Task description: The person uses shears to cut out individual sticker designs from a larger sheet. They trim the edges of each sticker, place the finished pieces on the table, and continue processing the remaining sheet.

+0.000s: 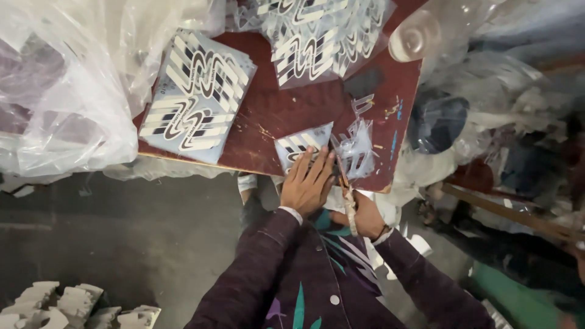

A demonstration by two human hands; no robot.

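The left hand (309, 183) lies flat, fingers spread wide, pressing down on a small patterned sheet (301, 145) at the near edge of the desk (274, 113). It holds nothing; it only pins the sheet in place. The sheet is pale blue with white and dark wavy stripes.

The right hand (364, 218) sits just beside the left one, a bit lower and off the desk edge. It is closed around a thin tool (347, 194) with a wrapped handle. The tool points up toward the sheet. The tip may be a blade, but it is too small and blurry to tell.

Just right of the small sheet lies a clear plastic scrap (356, 149) with the same stripes on it, all crinkled. It touches the sheet.

Farther left on the desk is a big stack of patterned sheets (198, 97), tilted a little. At the top of the desk is another pile of sheets in clear wrap (320, 36).

The desk top is dark red with scratches. Big clear plastic bags (61, 91) hang over its left side. A clear round thing (415, 38) sits at the top right corner. White foam shapes (67, 307) lie on the floor at the bottom left.
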